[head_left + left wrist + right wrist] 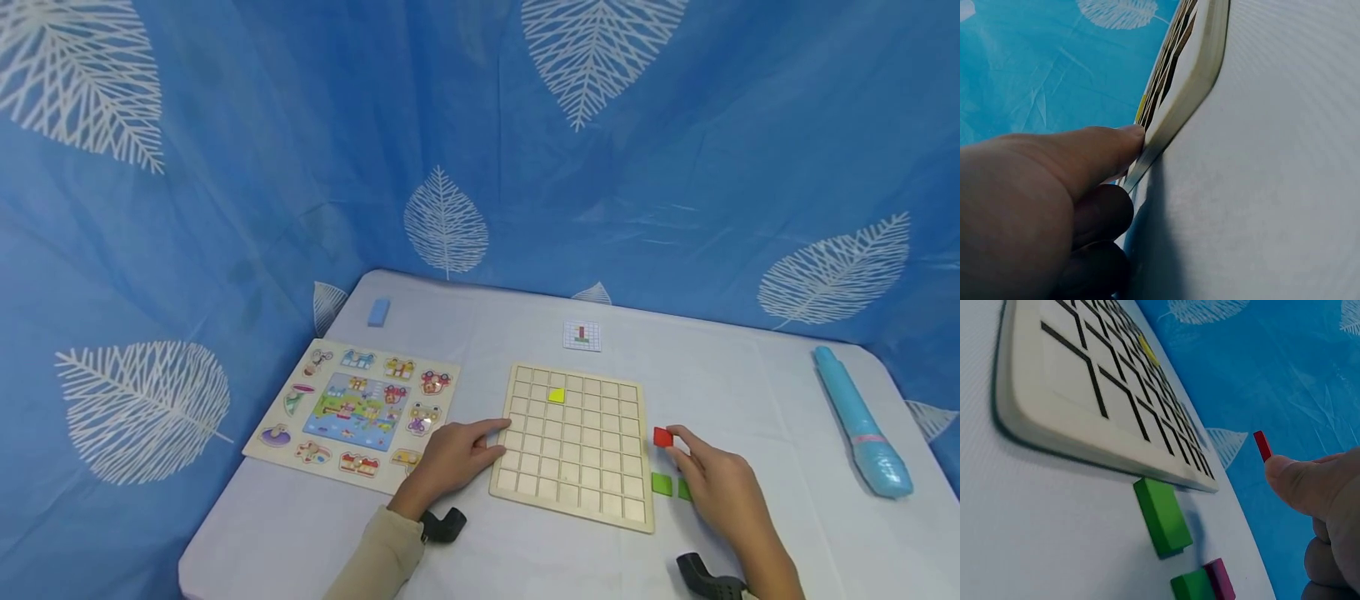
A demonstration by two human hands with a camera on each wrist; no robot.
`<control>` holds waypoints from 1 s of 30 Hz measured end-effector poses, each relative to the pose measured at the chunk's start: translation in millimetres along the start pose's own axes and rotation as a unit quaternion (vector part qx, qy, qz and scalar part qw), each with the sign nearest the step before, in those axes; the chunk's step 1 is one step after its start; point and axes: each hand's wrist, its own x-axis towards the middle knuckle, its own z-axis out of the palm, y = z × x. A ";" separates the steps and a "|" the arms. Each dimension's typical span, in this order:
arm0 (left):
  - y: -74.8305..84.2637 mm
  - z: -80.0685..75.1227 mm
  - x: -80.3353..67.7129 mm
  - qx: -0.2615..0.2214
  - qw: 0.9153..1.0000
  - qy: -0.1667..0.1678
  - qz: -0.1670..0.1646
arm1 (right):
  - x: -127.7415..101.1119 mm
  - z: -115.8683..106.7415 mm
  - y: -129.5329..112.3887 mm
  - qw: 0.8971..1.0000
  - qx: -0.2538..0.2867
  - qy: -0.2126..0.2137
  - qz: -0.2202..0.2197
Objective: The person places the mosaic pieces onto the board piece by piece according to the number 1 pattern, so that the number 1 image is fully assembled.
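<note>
A wooden grid board [573, 442] lies on the white table [750, 392], with one yellow tile [556, 396] in a cell near its top. My left hand [459, 450] rests on the board's left edge [1175, 106], fingers laid against it. My right hand [708, 471] pinches a small red tile [663, 437] just right of the board, lifted off the table; it shows at my fingertip as the red tile [1262, 445]. Green tiles [662, 483] lie by the board's lower right corner. A purple tile [1222, 580] sits beside a green tile [1161, 515].
A picture peg puzzle [356, 412] lies left of the board. A small pattern card [582, 336] sits behind the board, a blue block [378, 312] at the back left, and a blue tube-shaped object [858, 421] on the right. Blue leaf-print cloth surrounds the table.
</note>
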 end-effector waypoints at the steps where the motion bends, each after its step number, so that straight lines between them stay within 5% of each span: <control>1: -0.2 -0.1 -0.2 -0.001 1.000 0.000 0.000 | 2.0 -0.8 -1.3 1.000 0.000 0.001 -0.006; 8: 1.7 -1.3 -1.2 -0.003 1.000 0.003 0.002 | 14.2 -5.1 -10.3 0.999 0.001 0.012 -0.042; 30: 4.1 -1.4 -2.2 -0.006 1.000 0.001 0.008 | 42.4 7.1 -37.7 0.996 -0.008 -0.056 -0.069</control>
